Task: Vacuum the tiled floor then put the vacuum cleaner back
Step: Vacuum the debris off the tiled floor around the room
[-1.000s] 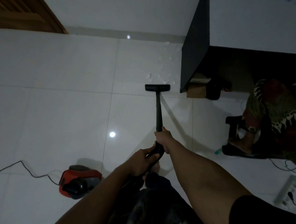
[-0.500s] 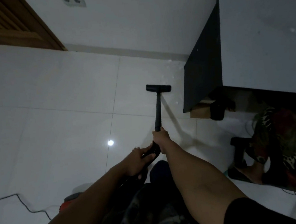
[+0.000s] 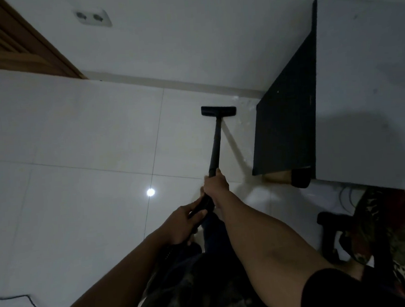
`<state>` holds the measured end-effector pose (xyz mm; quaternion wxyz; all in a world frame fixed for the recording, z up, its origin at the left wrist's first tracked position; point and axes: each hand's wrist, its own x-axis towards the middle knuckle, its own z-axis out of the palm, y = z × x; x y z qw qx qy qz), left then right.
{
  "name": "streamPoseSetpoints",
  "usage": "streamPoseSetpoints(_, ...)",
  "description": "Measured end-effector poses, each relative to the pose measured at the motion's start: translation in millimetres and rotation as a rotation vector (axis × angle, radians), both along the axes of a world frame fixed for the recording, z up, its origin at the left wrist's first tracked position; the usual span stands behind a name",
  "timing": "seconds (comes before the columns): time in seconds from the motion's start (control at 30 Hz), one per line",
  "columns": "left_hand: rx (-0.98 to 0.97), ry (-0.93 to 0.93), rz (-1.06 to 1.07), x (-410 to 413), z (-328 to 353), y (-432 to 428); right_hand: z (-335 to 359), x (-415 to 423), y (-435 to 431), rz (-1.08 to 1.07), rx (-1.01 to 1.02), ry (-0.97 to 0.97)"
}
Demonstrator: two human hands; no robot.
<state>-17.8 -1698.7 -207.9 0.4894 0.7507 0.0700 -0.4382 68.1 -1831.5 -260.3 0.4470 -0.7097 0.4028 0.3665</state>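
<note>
A black vacuum wand slopes down from my hands to its flat black floor head, which rests on the white tiled floor close to the far wall and beside a dark desk side panel. My right hand grips the wand at its lower end. Just behind it, my left hand grips the black handle. A few pale specks lie on the tile right of the floor head. The red vacuum body is out of view.
A white desk top fills the right side. Below it lie a patterned cloth and a black object. A black power cord runs along the lower left floor. A wall socket and a wooden door sit at the upper left.
The floor head has been pushed farther toward the wall over the white specks. My view has tilted up, and the red vacuum body has dropped out of view.
</note>
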Motion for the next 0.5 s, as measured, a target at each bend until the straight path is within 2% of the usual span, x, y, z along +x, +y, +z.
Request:
streamPoseSetpoints(0.1,-0.005,-0.031,0.036,33,-3,-8,-3,39,-4,0.04,0.006,-0.007)
streamPoseSetpoints(0.23,0.025,-0.071,0.06,67,-3,-16,-2,77,-8,-0.014,0.002,-0.026)
streamPoseSetpoints(0.5,0.034,-0.033,0.049,92,7,-15,3,94,-13,-0.071,0.011,0.005)
